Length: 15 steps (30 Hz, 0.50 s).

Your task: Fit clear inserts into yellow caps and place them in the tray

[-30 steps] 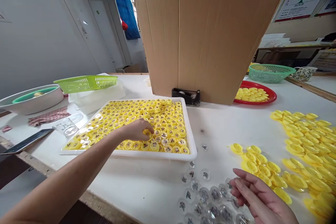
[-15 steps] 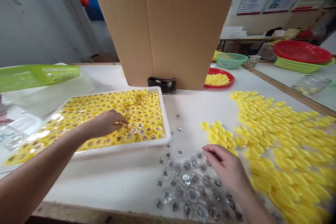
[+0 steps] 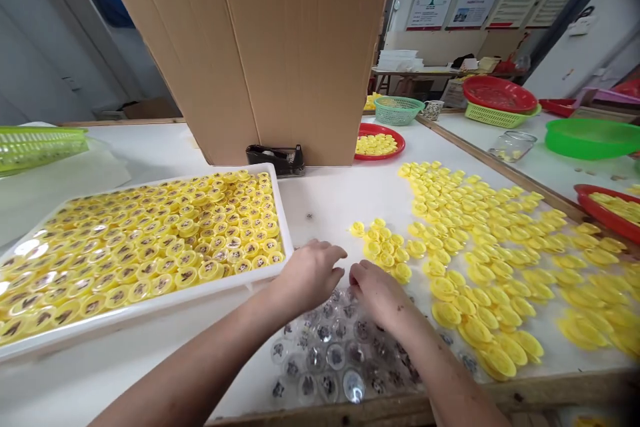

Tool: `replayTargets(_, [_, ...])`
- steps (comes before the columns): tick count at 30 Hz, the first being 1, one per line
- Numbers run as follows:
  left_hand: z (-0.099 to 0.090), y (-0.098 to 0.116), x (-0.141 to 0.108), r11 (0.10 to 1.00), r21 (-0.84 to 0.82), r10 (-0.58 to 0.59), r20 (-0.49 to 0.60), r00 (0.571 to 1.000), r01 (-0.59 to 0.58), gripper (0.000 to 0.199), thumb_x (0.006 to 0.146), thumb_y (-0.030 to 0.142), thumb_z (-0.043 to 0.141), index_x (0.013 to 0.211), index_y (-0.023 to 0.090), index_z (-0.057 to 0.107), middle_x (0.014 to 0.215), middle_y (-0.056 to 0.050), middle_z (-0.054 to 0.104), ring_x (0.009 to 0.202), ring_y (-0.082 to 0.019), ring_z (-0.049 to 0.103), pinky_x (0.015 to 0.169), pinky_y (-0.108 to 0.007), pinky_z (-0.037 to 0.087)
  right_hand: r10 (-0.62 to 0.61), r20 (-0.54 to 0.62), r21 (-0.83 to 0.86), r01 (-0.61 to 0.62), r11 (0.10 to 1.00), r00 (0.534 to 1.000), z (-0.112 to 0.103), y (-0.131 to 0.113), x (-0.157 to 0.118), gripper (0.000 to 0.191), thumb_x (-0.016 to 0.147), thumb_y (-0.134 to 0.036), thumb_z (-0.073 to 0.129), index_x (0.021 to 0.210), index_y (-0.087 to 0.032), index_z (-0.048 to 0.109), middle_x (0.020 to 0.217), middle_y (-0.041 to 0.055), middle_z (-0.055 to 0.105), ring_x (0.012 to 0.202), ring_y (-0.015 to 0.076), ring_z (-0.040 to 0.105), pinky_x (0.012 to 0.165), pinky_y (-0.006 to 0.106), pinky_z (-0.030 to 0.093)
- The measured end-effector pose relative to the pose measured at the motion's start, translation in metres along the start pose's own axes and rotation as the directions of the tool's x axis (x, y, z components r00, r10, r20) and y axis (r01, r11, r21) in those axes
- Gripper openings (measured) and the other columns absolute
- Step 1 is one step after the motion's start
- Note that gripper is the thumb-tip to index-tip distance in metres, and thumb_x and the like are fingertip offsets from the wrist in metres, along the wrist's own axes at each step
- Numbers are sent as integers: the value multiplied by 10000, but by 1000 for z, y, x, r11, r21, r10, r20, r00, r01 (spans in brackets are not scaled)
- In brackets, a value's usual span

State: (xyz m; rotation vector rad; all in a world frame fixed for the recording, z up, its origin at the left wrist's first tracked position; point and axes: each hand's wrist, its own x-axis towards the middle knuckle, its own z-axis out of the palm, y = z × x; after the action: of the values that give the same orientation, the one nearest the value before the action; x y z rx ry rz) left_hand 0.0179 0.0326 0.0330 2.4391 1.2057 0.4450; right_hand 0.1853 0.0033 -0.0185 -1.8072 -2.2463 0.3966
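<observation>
Currently, the left hand (image 3: pixel 313 273) and the right hand (image 3: pixel 377 293) are working side by side, fingers curled and nearly touching, above a cluster of clear plastic domes (image 3: pixel 325 353) lying by the bench's (image 3: pixel 325 213) front edge; I cannot tell whether either hand is gripping one. A white tray (image 3: pixel 150 307) packed with yellow plastic caps (image 3: pixel 150 253) is sitting toward the left, within easy reach, while loose yellow caps (image 3: pixel 480 247) are lying spread across the right side.
</observation>
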Motion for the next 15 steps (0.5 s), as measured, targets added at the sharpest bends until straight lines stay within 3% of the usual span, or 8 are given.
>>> replayTargets(5, [36, -4, 59, 990, -68, -118, 33, 992, 120, 285, 745, 192, 540, 1013, 171, 637, 920, -51, 694, 821, -200, 633, 764, -309, 505, 17, -96, 149, -3, 989, 995, 1, 6, -15, 131, 810, -94, 494, 738, -200, 519, 733, 15, 607, 702, 173, 584, 627, 262, 390])
replayTargets(10, [66, 3, 86, 985, -93, -141, 27, 990, 143, 357, 665, 259, 614, 1006, 152, 621, 982, -83, 652, 854, -216, 617, 767, -300, 498, 114, -195, 328, -44, 944, 974, -2, 13, -35, 144, 886, -205, 414, 749, -222, 454, 613, -32, 553, 565, 141, 558, 559, 247, 415])
replayTargets(12, [76, 6, 88, 983, -100, -156, 15, 988, 157, 362, 661, 273, 614, 1003, 154, 615, 999, -92, 629, 863, -218, 610, 769, -299, 490, 221, -201, 521, -86, 849, 954, -4, 16, -40, 153, 899, -271, 423, 755, -229, 451, 568, -44, 552, 525, 135, 570, 529, 236, 438])
replayTargets(15, [86, 8, 88, 978, -111, -178, 3, 984, 177, 327, 671, 282, 607, 982, 181, 614, 967, -76, 612, 860, -218, 600, 737, -294, 476, 386, -189, 780, -101, 618, 903, -7, 18, -42, 178, 877, -374, 491, 775, -229, 470, 571, -30, 603, 524, 149, 609, 521, 247, 484])
